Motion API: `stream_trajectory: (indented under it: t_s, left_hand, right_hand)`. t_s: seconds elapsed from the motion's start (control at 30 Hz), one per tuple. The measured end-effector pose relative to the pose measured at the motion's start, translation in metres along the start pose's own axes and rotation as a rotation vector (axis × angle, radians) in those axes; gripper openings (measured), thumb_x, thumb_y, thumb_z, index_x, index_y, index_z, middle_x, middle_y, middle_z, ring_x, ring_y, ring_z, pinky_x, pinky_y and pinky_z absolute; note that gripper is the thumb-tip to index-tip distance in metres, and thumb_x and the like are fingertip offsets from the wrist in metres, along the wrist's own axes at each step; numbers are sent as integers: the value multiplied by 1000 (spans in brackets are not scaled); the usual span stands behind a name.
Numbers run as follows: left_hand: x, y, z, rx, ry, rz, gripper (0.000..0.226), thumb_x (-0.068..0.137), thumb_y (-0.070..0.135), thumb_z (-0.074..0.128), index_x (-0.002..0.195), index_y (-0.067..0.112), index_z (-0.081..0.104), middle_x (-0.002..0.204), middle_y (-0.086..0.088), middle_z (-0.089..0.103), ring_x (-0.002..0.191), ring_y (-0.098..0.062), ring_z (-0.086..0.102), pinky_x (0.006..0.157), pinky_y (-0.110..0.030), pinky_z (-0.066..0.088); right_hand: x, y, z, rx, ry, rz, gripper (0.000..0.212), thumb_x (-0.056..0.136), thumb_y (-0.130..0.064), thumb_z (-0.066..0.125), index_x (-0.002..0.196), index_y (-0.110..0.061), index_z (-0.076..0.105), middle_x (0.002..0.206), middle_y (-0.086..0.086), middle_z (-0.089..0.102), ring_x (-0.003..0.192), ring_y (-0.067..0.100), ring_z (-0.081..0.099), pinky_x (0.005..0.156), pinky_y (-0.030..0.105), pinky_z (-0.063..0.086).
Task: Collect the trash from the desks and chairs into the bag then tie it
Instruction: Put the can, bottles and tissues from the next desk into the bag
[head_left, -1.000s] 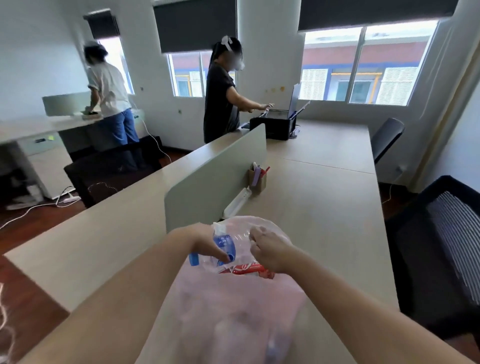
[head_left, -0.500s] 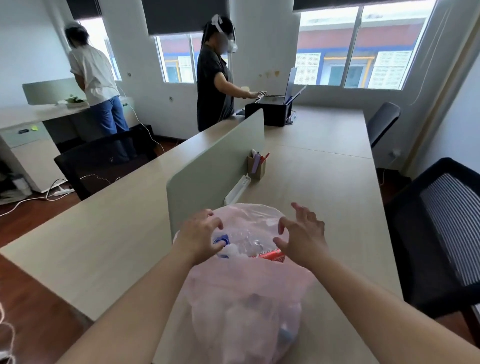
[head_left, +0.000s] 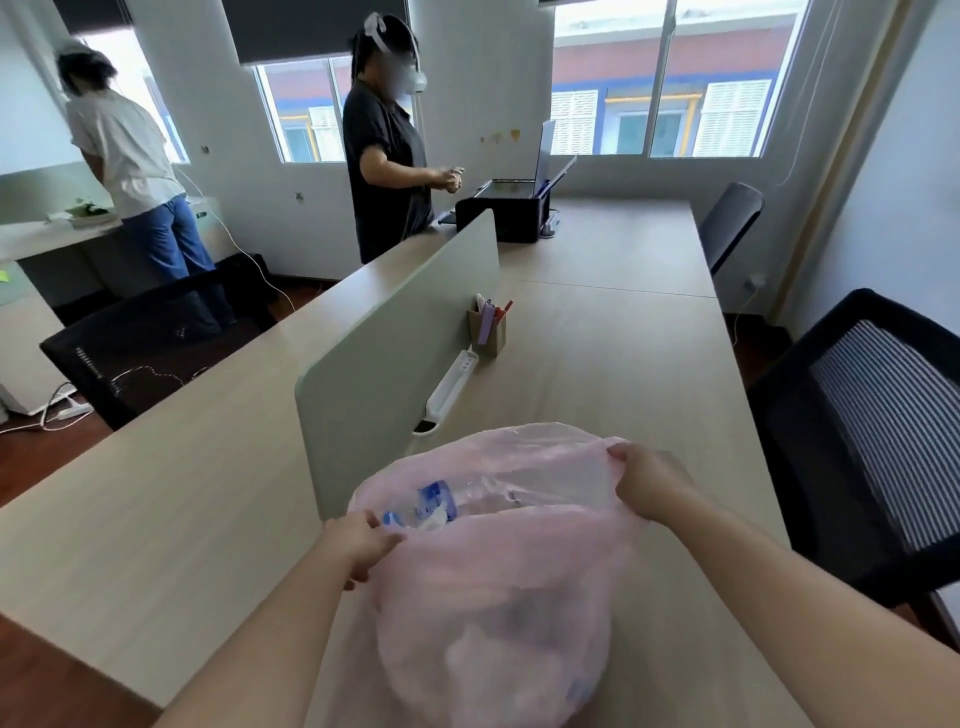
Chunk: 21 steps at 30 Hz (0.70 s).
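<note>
Bag: the pink see-through bag (head_left: 498, 587) sits on the near end of the surface (head_left: 597, 338), right in front of the person, with its mouth pulled wide open.
Left hand: the left hand (head_left: 358, 545) is clamped on the near-left rim, fingers curled into the plastic. Half a second ago it only hovered over the mouth.
Right hand: the right hand (head_left: 644, 480) pinches the far-right rim. A moment back its fingers were splayed in the air, and now they have closed on the film.
Trash: a crushed clear bottle with a blue label (head_left: 434, 499) shows through the opening near the left hand. The red scrap seen earlier is out of sight, and pale clumps fill the belly of the bag.
Around it: the grey-green divider panel (head_left: 395, 322) stands just behind the bag, with a white power strip (head_left: 452, 387) and a pen holder (head_left: 488, 327) along its foot.
Background: the person in black (head_left: 387, 156) now holds both hands together before the chest instead of reaching to the black printer (head_left: 504, 213).
Seat: a mesh-backed chair (head_left: 872, 431) stands to the right of the surface.
</note>
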<state>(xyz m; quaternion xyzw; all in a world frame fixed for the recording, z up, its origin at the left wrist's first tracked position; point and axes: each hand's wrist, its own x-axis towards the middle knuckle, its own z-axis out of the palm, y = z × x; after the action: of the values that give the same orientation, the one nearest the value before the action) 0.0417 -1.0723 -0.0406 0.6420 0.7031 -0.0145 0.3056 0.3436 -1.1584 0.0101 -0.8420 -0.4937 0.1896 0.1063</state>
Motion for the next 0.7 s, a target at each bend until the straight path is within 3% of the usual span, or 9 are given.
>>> stream_trajectory:
  t_s: [0.07,0.13,0.2,0.27,0.33,0.43,0.57,0.63,0.7]
  left_hand:
    - [1,8,1,-102,-6,25,23,82,16,56,104,16,60,100,-7,60,69,-18,60,64,-29,54]
    - [6,19,-5,-135,11,115,42,79,6,58,120,11,59,112,-7,61,93,-22,61,78,-28,51]
    - [7,41,-19,-146,53,240,64,77,-1,56,139,7,44,131,-11,55,113,-25,57,86,-25,47]
    - [1,68,-39,-228,55,341,75,75,-5,54,146,9,34,129,-14,54,106,-24,57,77,-24,48]
    - [-6,94,-55,-261,52,426,84,71,-2,55,149,13,27,108,-11,55,90,-20,55,68,-22,44]
    - [-7,123,-65,-269,78,534,99,59,10,51,151,18,16,83,-9,52,75,-19,50,65,-26,42]
    - [2,145,-55,-202,73,545,104,72,-2,57,152,24,-5,122,-23,50,89,-26,53,70,-27,44]
    - [11,150,-43,-168,18,529,106,74,0,56,150,29,-12,122,-22,50,85,-24,53,64,-27,46]
    - [20,152,-31,-124,-32,508,108,74,2,57,150,29,-15,114,-15,52,88,-25,58,70,-35,54]
  right_hand:
    - [4,5,-8,-27,65,9,57,85,-5,42,138,-24,47,131,11,58,117,30,56,95,30,46]
    - [8,7,-14,-41,108,14,59,85,-5,42,140,-25,44,129,10,59,116,31,57,94,32,46]
    - [14,9,-23,-36,161,29,60,85,-5,42,142,-25,41,126,12,60,113,32,58,92,33,46]
    - [19,10,-35,-21,199,28,62,84,-5,43,143,-25,39,125,13,60,113,34,57,93,34,45]
    - [23,12,-48,39,250,27,63,84,-4,43,143,-26,39,126,13,60,115,34,56,94,35,44]
    - [31,16,-65,108,352,14,65,86,-3,42,146,-24,33,126,16,59,115,36,55,94,35,43]
    - [49,26,-80,100,348,50,71,86,-2,41,151,-22,18,132,16,54,120,36,51,98,35,40]
    - [60,34,-79,82,331,83,72,86,-3,41,151,-24,17,133,15,54,120,36,51,98,34,40]
    - [69,43,-73,70,309,104,69,89,-4,40,150,-25,19,134,13,53,120,35,52,99,35,41]
